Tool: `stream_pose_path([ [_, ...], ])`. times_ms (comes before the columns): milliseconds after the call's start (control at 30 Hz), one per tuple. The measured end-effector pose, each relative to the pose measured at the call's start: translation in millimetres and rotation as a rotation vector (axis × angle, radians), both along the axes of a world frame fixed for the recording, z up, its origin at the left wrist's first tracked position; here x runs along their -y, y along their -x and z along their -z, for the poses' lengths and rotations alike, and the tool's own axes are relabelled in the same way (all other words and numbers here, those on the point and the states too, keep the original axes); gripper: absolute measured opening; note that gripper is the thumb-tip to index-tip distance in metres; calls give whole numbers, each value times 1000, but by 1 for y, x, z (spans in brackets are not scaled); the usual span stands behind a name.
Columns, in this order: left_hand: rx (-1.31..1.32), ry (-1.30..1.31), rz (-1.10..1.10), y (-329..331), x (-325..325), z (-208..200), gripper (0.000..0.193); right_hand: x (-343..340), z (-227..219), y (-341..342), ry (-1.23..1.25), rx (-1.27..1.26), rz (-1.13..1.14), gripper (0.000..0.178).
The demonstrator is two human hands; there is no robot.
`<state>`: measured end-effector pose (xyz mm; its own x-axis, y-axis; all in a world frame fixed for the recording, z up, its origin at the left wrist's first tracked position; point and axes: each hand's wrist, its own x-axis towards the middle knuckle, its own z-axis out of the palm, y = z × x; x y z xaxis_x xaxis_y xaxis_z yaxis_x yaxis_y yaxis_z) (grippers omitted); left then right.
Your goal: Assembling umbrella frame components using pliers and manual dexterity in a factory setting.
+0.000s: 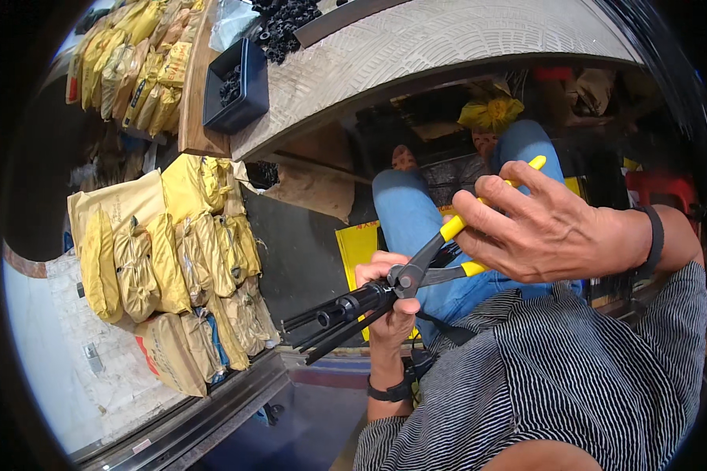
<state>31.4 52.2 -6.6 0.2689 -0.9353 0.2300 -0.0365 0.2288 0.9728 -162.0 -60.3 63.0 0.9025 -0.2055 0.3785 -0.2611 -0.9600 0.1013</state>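
In my right hand (pixel 522 224) is a pair of end-cutting pincers (pixel 423 263) with yellow handles, the fingers wrapped round both grips. The dark metal jaws meet at the end of a black umbrella frame (pixel 349 306), a bundle of thin ribs around a hollow tube. My left hand (pixel 389 302) closes round this frame just beside the jaws, its ribs pointing left. What exactly sits between the jaws is too small to make out. A dark strap or flap (pixel 446 328) hangs below the left hand, over my lap.
Stacked yellow and tan bags (pixel 161 267) lie at the left, with more bags (pixel 141 59) beyond. Ahead is a workbench (pixel 448 35) bearing a black bin (pixel 239 86) and a heap of small black parts (pixel 284 27). A red stool-like object (pixel 660 188) stands at the right.
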Motion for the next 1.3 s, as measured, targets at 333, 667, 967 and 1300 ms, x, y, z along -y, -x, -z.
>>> stream_pose_path([
  [333, 7, -26, 6, 2, 1, -2, 56, 4, -4, 0, 35, -39, -38, 18],
  [667, -227, 5, -20, 4, 8, -8, 71, 26, 5, 2, -281, 57, -162, 27],
  [967, -300, -54, 62, 0, 7, -15, 67, 27, 5, -1, -1594, -126, -313, 18],
  [1300, -209, 8, 94, 1, 11, -13, 62, 29, -2, 0, -1349, -183, -306, 35],
])
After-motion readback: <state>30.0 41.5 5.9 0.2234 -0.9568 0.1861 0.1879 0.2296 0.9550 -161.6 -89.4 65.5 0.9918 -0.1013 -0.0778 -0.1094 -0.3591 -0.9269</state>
